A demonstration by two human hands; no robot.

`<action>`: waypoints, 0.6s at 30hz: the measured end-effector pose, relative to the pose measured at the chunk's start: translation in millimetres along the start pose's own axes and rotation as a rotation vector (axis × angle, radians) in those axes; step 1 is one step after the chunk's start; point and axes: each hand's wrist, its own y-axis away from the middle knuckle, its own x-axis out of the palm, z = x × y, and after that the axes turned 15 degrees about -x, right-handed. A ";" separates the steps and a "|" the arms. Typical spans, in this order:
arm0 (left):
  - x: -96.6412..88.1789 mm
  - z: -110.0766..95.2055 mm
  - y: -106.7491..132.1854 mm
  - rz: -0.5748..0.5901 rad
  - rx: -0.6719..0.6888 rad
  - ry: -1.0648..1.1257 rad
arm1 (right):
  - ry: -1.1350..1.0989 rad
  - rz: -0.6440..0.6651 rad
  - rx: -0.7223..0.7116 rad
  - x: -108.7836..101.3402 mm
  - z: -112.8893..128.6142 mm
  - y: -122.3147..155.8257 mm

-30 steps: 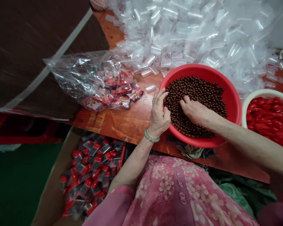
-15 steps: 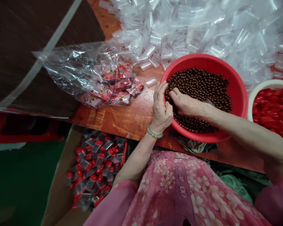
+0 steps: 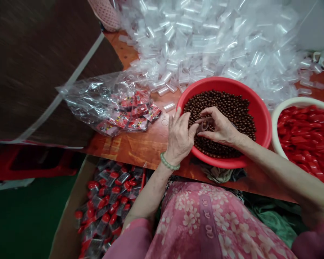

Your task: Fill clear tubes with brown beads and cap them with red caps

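Note:
A red basin full of small dark brown beads sits on the wooden table. My right hand hovers over the beads and pinches a small clear vial that holds a few beads. My left hand, with a green bead bracelet at the wrist, is curled at the basin's left rim with its fingertips meeting the vial's mouth. What its fingers hold is hidden.
A heap of empty clear vials covers the table behind the basin. A white bowl of red caps stands at the right. A plastic bag with red packets lies left. A cardboard box of capped vials sits below the table edge.
My right hand has lifted out of the beads and now holds a vial up to my left hand's fingertips. The camera view shifted slightly.

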 end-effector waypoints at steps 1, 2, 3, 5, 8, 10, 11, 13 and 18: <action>-3.3 -8.2 1.3 0.055 0.038 -0.010 | 0.040 -0.028 -0.019 -2.4 4.1 1.3; -5.4 -16.2 2.4 0.116 0.074 0.000 | 0.094 -0.051 -0.036 -4.5 7.9 2.7; -6.4 -23.7 3.0 0.174 0.093 0.019 | 0.152 -0.069 -0.050 -6.2 11.2 4.2; -5.8 -36.0 2.4 0.254 0.078 0.045 | 0.244 -0.081 -0.067 -7.6 16.3 7.4; -4.5 -47.4 -3.1 0.294 0.017 0.057 | 0.281 -0.099 -0.070 -6.8 21.8 10.6; -5.8 -51.7 -8.3 0.359 -0.049 0.093 | 0.329 -0.109 -0.076 -7.3 25.6 11.0; -6.8 -53.1 -11.0 0.404 -0.093 0.117 | 0.353 -0.111 -0.075 -8.4 27.7 10.9; -8.6 -54.2 -16.1 0.481 -0.178 0.167 | 0.353 -0.104 -0.055 -12.6 32.2 10.6; -7.2 -46.7 -27.5 0.710 -0.347 0.572 | 0.060 -0.111 0.043 -27.8 43.2 10.0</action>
